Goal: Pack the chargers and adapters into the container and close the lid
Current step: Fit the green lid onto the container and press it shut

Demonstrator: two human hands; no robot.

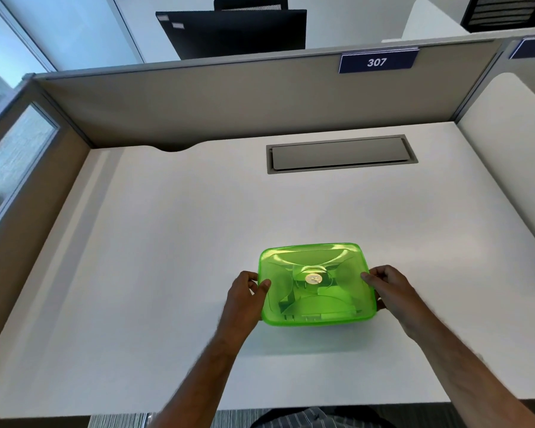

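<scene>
A white counter (167, 242) fills a grey-walled cubicle whose partition (229, 97) carries a blue sign (377, 61) reading 307 — a closed grey cable hatch (340, 153) is set into the far side. Near the front edge sits a translucent green container (317, 284), its lid (294, 257) on top, dim shapes showing through. The left hand (244, 299) and right hand (391, 288) grasp its opposite sides — thumbs on the lid, fingers curled under the rim.
</scene>
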